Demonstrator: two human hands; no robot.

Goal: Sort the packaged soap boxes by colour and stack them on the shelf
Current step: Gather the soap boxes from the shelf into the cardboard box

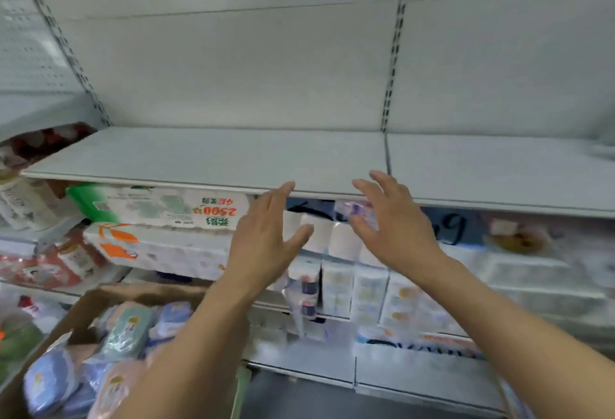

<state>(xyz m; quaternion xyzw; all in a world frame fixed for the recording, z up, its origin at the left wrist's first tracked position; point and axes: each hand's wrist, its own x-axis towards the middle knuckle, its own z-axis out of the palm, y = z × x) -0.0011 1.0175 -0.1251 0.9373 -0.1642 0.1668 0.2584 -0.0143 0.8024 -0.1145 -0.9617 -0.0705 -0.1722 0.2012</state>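
Observation:
A bare white shelf (206, 156) runs across the middle of the view. Both my hands are raised just in front of its front edge, palms facing each other. My left hand (266, 239) has its fingers straight and holds nothing. My right hand (389, 222) is spread open and also holds nothing. At the lower left a brown cardboard box (109, 295) holds several wrapped soap packs: blue ones (50, 382), a green one (126, 332) and pink ones (113, 388). My left forearm crosses over the box's right side.
Below the bare shelf, lower shelves are packed with tissue packs (159, 209) and paper rolls (336, 235). Red packages (63, 262) sit at the left. Slotted metal uprights (392, 62) divide the back wall. A second shelf board (499, 169) continues to the right.

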